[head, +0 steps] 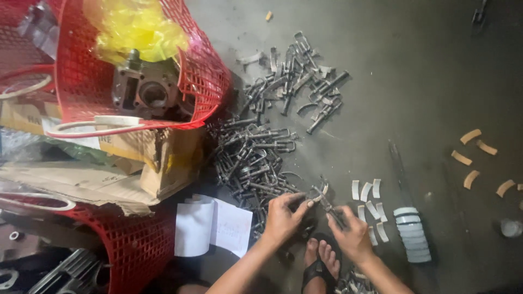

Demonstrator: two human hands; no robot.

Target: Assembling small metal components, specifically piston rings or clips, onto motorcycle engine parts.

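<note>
low in the frame, left hand point(283, 216) and right hand point(351, 235) reach inward, fingers clamped on one metal clamp point(322, 199).

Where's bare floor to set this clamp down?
Free: grey concrete floor right of the heap of metal U-clamps, above the tan curved pieces. Crowded: around both hands, between heap, white curved pieces, and red mesh baskets.

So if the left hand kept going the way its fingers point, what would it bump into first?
Probably the metal clamp part that the left hand already pinches with the right hand; past it lie small curved white pieces. Depth is unclear.
</note>
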